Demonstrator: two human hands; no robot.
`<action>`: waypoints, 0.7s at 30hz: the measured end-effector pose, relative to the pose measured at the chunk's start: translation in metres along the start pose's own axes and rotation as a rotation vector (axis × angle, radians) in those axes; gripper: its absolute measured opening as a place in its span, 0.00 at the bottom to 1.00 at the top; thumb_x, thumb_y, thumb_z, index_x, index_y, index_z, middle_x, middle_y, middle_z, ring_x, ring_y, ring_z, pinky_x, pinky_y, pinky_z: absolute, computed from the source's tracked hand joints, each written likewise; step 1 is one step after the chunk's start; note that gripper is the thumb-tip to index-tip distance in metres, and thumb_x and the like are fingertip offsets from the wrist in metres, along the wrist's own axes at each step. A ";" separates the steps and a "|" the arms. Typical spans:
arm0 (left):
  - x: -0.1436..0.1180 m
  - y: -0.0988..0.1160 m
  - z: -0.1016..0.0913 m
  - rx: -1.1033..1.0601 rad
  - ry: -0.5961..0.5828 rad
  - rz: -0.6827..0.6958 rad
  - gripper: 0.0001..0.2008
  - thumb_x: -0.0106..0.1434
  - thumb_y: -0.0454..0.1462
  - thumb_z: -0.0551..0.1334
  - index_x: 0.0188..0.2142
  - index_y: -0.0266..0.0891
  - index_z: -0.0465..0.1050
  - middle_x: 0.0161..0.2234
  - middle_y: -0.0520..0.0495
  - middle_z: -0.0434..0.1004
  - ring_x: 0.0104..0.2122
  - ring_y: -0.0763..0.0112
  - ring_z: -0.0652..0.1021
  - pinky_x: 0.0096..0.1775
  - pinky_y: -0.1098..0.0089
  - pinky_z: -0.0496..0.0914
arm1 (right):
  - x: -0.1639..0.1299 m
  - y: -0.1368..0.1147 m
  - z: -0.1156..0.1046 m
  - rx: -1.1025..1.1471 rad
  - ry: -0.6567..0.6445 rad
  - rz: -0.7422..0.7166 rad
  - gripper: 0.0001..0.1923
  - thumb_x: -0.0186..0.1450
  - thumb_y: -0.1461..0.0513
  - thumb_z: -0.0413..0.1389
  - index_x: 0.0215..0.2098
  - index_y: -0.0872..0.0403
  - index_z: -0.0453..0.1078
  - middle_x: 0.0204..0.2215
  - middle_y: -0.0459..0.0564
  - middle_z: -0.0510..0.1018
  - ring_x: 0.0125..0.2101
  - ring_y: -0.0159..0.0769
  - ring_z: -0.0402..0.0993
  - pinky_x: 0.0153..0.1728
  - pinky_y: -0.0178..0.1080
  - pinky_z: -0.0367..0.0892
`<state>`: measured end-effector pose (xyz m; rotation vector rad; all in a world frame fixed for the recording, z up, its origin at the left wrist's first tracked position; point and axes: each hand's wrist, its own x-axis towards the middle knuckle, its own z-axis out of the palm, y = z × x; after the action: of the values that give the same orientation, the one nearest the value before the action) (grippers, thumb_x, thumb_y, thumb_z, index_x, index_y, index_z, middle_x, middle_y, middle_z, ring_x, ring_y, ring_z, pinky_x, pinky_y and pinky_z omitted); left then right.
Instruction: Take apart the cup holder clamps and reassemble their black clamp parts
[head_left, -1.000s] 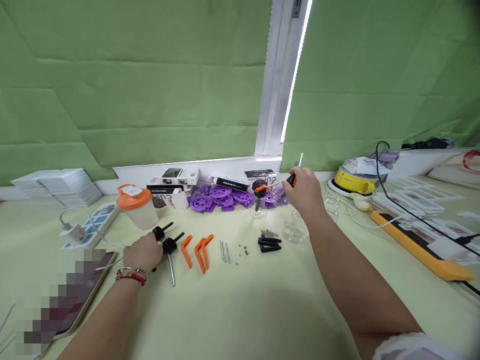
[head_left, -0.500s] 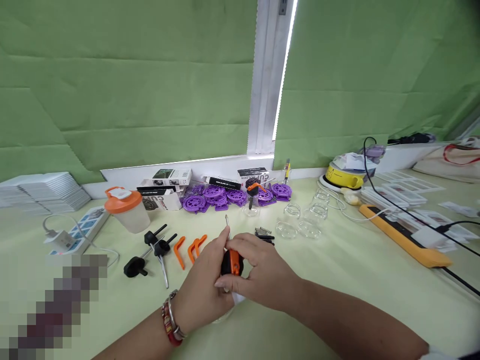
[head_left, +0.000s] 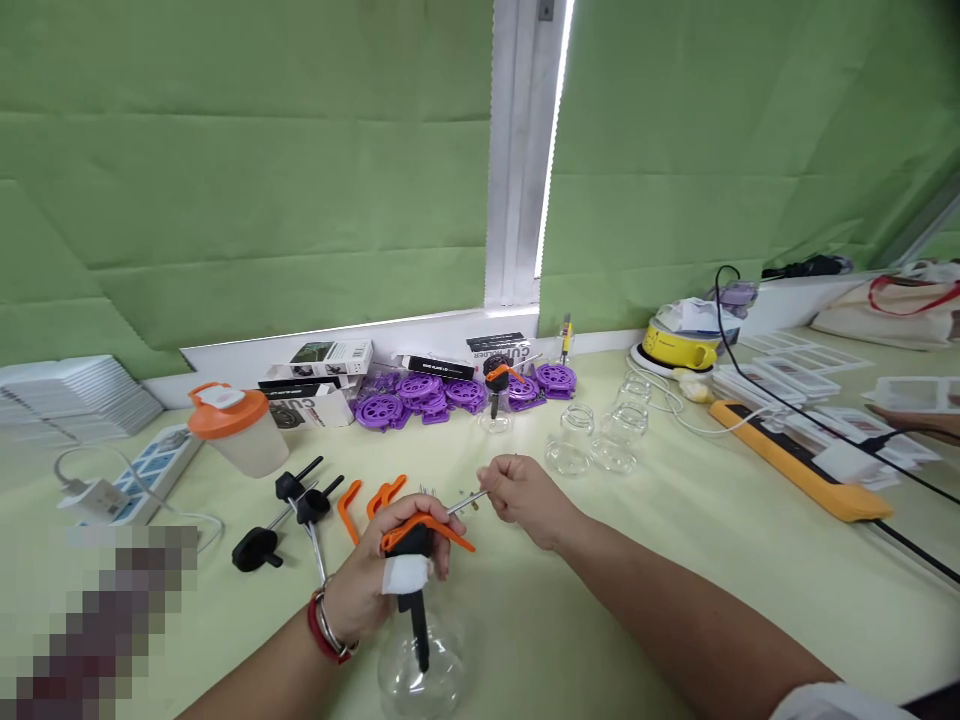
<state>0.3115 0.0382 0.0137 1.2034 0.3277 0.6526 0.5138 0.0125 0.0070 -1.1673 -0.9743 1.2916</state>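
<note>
One spray head (head_left: 411, 545) I'm gripping in my left hand (head_left: 367, 590), seated on its clear bottle (head_left: 420, 668), while my right hand (head_left: 525, 497) is pinching a metal pin (head_left: 466, 503) at it; loose orange levers (head_left: 367, 500) and black pump stems (head_left: 296, 495) are lying unassembled.

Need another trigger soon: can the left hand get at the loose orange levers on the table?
Probably not yet: the left hand grips the spray head, though the orange levers lie uncovered just beyond it.

Green blinds (head_left: 247, 200), pale green table (head_left: 675, 560)

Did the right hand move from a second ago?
Yes. The right hand came back from the purple wheels toward the person, near the orange levers.
</note>
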 end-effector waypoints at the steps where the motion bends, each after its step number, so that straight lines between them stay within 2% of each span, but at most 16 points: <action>1: -0.001 -0.002 -0.001 -0.053 0.018 -0.005 0.15 0.49 0.35 0.66 0.39 0.37 0.70 0.39 0.42 0.74 0.28 0.70 0.73 0.32 0.68 0.67 | -0.001 0.001 0.001 -0.022 0.004 -0.039 0.19 0.54 0.50 0.61 0.21 0.55 0.61 0.11 0.37 0.61 0.14 0.22 0.50 0.16 0.30 0.47; 4: -0.003 -0.006 -0.007 -0.186 0.073 -0.025 0.11 0.55 0.37 0.62 0.38 0.36 0.70 0.38 0.42 0.75 0.27 0.71 0.73 0.31 0.68 0.67 | -0.002 0.001 0.002 -0.060 0.002 -0.117 0.16 0.52 0.53 0.63 0.26 0.55 0.64 0.18 0.40 0.67 0.17 0.23 0.57 0.19 0.30 0.53; 8: -0.003 -0.010 -0.012 -0.234 0.122 -0.017 0.09 0.56 0.36 0.61 0.38 0.36 0.71 0.38 0.42 0.75 0.27 0.71 0.73 0.31 0.69 0.68 | 0.002 0.003 0.001 -0.050 -0.052 0.033 0.19 0.57 0.48 0.56 0.25 0.56 0.63 0.14 0.40 0.66 0.14 0.23 0.56 0.16 0.31 0.51; 10: -0.002 -0.011 -0.013 -0.239 0.119 -0.013 0.09 0.57 0.36 0.60 0.38 0.36 0.71 0.37 0.43 0.75 0.27 0.70 0.72 0.31 0.69 0.68 | 0.004 0.005 0.000 -0.048 -0.084 0.079 0.20 0.57 0.47 0.56 0.23 0.56 0.63 0.13 0.40 0.65 0.13 0.23 0.54 0.15 0.30 0.48; 14: 0.001 -0.012 -0.016 -0.256 0.100 -0.009 0.09 0.58 0.36 0.59 0.38 0.35 0.71 0.36 0.43 0.75 0.27 0.70 0.72 0.31 0.69 0.68 | 0.006 0.008 -0.002 0.038 -0.124 0.009 0.18 0.49 0.54 0.65 0.31 0.56 0.67 0.21 0.42 0.71 0.17 0.23 0.61 0.19 0.30 0.56; 18: 0.001 -0.013 -0.019 -0.265 0.075 -0.015 0.10 0.58 0.36 0.59 0.38 0.35 0.71 0.37 0.42 0.75 0.27 0.70 0.72 0.31 0.68 0.68 | 0.008 0.011 -0.003 0.009 -0.125 0.082 0.19 0.56 0.49 0.58 0.25 0.58 0.65 0.17 0.43 0.69 0.14 0.24 0.59 0.15 0.31 0.54; 19: 0.001 -0.013 -0.019 -0.269 0.074 -0.016 0.10 0.58 0.36 0.59 0.38 0.35 0.71 0.37 0.42 0.75 0.27 0.70 0.72 0.31 0.68 0.68 | 0.008 0.011 -0.003 0.008 -0.124 0.065 0.19 0.56 0.50 0.59 0.25 0.58 0.66 0.17 0.43 0.69 0.14 0.23 0.59 0.15 0.31 0.54; 21: 0.000 -0.013 -0.020 -0.283 0.080 -0.017 0.10 0.58 0.36 0.59 0.38 0.35 0.71 0.37 0.42 0.75 0.27 0.70 0.72 0.31 0.68 0.69 | 0.009 0.012 -0.003 0.046 -0.138 0.019 0.18 0.51 0.53 0.64 0.30 0.58 0.68 0.19 0.42 0.71 0.17 0.24 0.62 0.18 0.31 0.58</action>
<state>0.3042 0.0506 -0.0050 0.9054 0.3011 0.7084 0.5155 0.0203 -0.0061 -1.0655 -1.0305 1.4180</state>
